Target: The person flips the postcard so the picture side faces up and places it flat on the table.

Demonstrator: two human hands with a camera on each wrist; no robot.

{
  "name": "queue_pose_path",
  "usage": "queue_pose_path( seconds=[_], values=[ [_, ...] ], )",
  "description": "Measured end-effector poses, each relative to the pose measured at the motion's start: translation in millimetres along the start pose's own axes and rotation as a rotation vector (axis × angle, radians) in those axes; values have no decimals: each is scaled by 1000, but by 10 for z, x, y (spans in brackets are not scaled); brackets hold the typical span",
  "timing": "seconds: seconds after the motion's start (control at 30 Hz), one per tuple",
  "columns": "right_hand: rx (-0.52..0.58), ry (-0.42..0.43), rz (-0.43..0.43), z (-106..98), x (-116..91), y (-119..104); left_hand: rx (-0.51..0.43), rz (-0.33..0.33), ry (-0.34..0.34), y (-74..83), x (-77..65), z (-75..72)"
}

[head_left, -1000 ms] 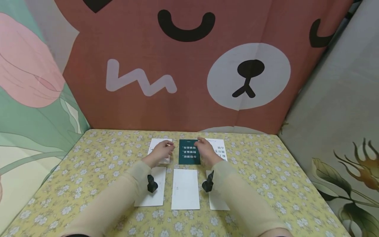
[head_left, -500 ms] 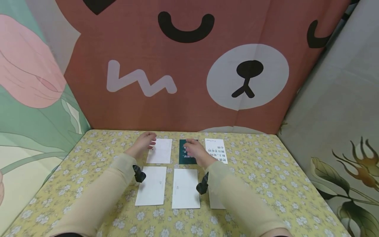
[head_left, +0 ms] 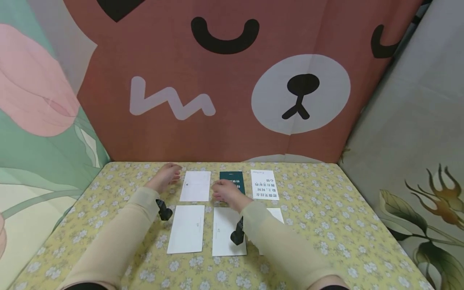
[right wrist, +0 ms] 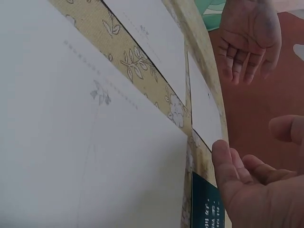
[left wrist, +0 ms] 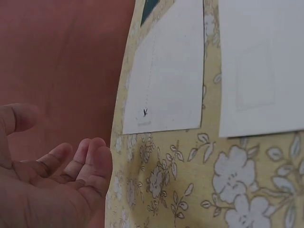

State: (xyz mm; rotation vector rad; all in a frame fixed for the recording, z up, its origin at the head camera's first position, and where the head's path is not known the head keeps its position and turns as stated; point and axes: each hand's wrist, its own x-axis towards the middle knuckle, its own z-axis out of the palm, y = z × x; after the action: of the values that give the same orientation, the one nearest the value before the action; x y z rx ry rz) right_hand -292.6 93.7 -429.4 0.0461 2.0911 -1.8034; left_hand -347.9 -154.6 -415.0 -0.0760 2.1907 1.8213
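In the head view, two rows of cards lie on the table. My left hand [head_left: 166,176] hovers just left of the back-row plain white card [head_left: 195,186], its fingers loosely bent around nothing, as the left wrist view also shows. My right hand [head_left: 229,193] floats over the near left part of the dark green card [head_left: 232,176] with light lettering, covering some of it; its fingers are relaxed and hold nothing. To its right lies a white card with black lettering [head_left: 264,185]. Nearer sit a front left white card [head_left: 186,229], a middle one [head_left: 226,243] and a right one [head_left: 276,214], partly hidden by my right sleeve.
A yellow floral cloth [head_left: 326,225] covers the table. Behind its far edge hangs a reddish-brown curtain [head_left: 174,137] with a cartoon bear. Patterned fabric closes in the left side, and a grey curtain [head_left: 409,133] the right.
My left hand has moved left, away from the back-row plain white card, uncovering it. My right hand has shifted left and nearer, from the gap beside the lettered card to the green card's near left part.
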Motion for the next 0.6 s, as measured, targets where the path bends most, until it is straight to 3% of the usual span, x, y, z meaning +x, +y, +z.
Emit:
queue_pose_path(
  seconds=[0.33,0.6],
  values=[
    [-63,57,51,119,92,100,3,-41,38,-86,167,74],
    [-210,106,59,195,168,31,-30,-155,40,-96,285,55]
  ],
)
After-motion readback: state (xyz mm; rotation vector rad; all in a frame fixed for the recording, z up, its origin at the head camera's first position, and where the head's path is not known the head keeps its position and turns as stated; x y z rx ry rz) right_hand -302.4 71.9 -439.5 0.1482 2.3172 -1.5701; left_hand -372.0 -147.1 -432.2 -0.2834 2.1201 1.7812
